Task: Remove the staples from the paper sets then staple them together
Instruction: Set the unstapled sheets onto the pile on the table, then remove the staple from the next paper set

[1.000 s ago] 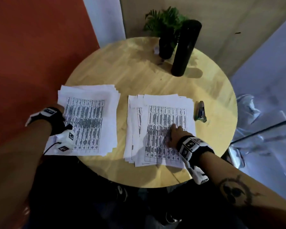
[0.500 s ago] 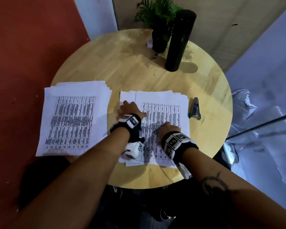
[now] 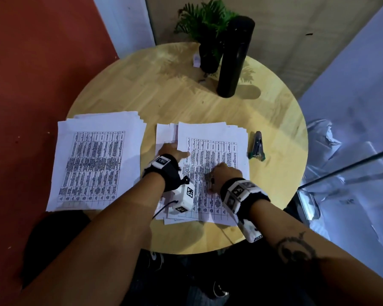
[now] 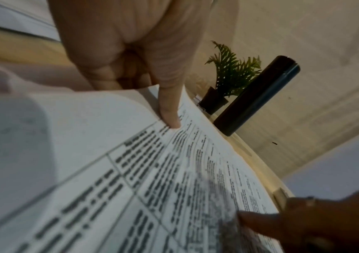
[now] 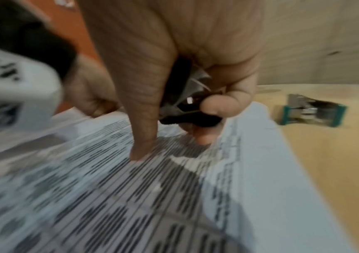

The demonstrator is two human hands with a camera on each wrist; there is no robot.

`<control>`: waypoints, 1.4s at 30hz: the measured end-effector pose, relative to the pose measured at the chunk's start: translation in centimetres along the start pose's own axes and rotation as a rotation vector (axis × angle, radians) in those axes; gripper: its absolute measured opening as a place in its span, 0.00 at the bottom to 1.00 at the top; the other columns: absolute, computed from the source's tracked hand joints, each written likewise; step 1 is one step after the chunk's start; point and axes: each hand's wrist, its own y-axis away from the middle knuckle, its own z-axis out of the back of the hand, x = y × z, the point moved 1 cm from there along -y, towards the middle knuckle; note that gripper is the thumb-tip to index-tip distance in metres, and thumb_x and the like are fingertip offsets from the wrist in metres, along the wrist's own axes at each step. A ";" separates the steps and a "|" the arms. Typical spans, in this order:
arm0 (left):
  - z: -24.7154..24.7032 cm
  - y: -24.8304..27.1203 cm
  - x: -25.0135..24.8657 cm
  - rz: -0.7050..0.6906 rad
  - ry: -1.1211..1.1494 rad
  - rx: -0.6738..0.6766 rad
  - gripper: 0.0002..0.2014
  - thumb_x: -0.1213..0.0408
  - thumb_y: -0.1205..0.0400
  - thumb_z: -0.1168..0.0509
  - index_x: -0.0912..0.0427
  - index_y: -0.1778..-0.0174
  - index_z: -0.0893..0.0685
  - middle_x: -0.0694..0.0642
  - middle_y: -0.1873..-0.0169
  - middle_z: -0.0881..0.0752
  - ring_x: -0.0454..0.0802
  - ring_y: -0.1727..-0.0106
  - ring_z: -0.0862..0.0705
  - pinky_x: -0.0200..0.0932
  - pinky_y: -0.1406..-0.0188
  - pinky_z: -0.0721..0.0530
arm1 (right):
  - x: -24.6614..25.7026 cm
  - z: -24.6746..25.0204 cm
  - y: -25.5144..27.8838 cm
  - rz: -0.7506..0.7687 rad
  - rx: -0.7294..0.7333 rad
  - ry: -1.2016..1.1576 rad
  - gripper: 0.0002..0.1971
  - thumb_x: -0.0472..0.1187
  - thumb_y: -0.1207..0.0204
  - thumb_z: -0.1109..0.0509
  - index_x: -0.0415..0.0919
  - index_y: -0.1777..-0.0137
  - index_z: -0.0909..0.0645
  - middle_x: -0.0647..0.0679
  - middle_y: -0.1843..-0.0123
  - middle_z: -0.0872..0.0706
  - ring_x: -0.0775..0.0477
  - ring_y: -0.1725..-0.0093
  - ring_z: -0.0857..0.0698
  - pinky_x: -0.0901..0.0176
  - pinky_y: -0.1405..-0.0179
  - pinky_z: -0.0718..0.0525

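- Two paper piles on the round table: left pile untouched by either hand, middle pile fanned and loose under both hands.
- Our left hand pinches the left edge of the top sheet: thumb on top, fingers curled under the lifted edge.
- Our right hand is clenched round a black-and-metal staple remover, with one finger pressing down on the printed sheet.
- Stapler lies just right of the middle pile, nobody touching it.
- We judge we're in the staple-removal phase; no staple is visible in these views, so we can't count how many sets are done.
- Left to do, as we read it: finish the removals, square the sheets, then staple. No restapling shows yet.
- Potted plant and black cylinder stand at the far edge, out of the way.
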 end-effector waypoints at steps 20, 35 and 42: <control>3.6 7.0 -3.4 -0.597 0.537 -0.164 0.12 0.78 0.31 0.25 0.65 0.54 0.12 0.36 0.71 0.12 0.34 0.65 0.13 0.36 0.55 0.15 | -2.4 16.2 6.2 0.143 -0.787 -0.199 0.12 0.43 0.24 0.35 0.43 0.42 0.19 0.38 0.45 0.15 0.34 0.45 0.19 0.52 0.59 0.28; 13.0 13.3 -6.3 -0.869 0.334 -0.421 0.34 0.57 0.41 0.17 0.51 0.42 0.25 0.50 0.46 0.19 0.42 0.46 0.22 0.28 0.51 0.24 | -0.4 20.0 15.8 0.218 -0.889 -0.129 0.10 0.39 0.26 0.34 0.48 0.48 0.17 0.40 0.48 0.13 0.33 0.47 0.17 0.51 0.58 0.23; 14.3 20.3 -12.7 -1.038 0.510 -0.079 0.17 0.64 0.39 0.19 0.53 0.57 0.15 0.39 0.64 0.11 0.35 0.58 0.15 0.32 0.57 0.18 | 0.7 22.8 19.6 0.239 -0.972 -0.192 0.06 0.39 0.30 0.34 0.48 0.55 0.18 0.40 0.52 0.12 0.34 0.49 0.16 0.45 0.52 0.17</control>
